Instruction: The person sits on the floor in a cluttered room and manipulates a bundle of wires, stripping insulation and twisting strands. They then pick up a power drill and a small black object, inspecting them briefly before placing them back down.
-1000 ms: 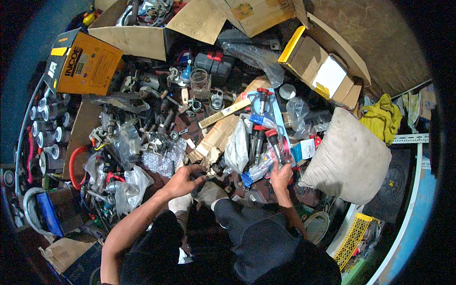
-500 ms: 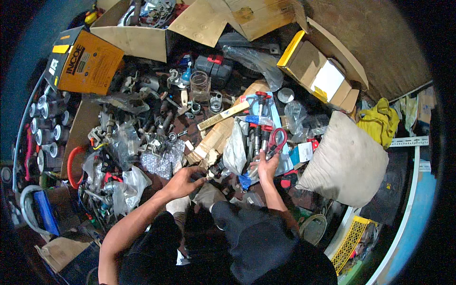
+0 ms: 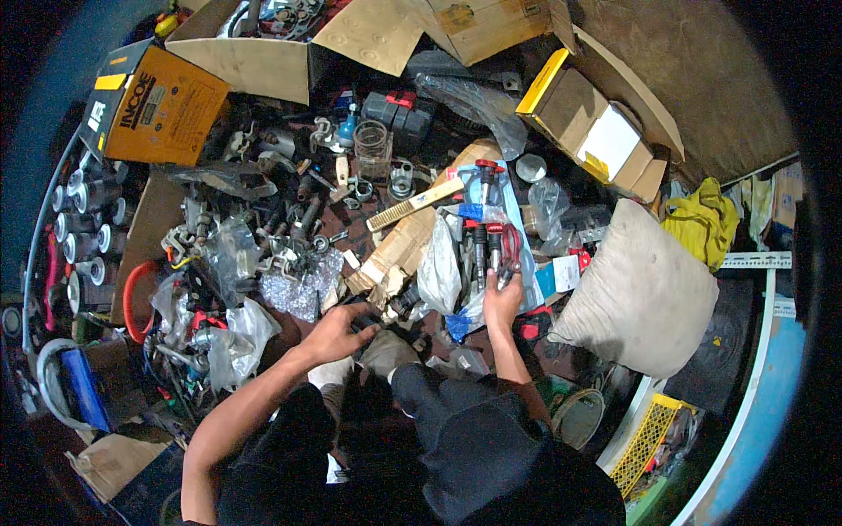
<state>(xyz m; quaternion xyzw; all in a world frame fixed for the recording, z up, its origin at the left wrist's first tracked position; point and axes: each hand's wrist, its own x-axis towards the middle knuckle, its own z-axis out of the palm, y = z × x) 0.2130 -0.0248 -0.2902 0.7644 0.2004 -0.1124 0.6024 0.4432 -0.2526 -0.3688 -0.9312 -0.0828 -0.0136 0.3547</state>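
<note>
My right hand (image 3: 502, 302) is closed around the metal end of a pair of red-handled scissors (image 3: 510, 244), whose handles point away from me. The scissors overlap a row of dark, red-ended tools (image 3: 481, 254) in clear plastic lying over a light-blue sheet. Just left of these is a crumpled white plastic bag (image 3: 438, 270). My left hand (image 3: 344, 333) hovers near my foot, fingers curved and apart, with nothing visible in it. Beyond it are small broken cream-coloured pieces (image 3: 395, 282) and a strip of brown cardboard (image 3: 405, 247), with a wooden-handled brush (image 3: 414, 205) across it.
Loose metal parts and plastic bags (image 3: 237, 337) crowd the left. An orange box (image 3: 171, 105) and an open yellow-edged box (image 3: 605, 131) stand farther off. A grey cushion (image 3: 640, 294) lies at right, beside a yellow cloth (image 3: 702, 223). A glass jar (image 3: 373, 149) stands at the back.
My right hand has moved slightly up and right; the scissors have turned, so their handles look narrower. My left hand has barely shifted.
</note>
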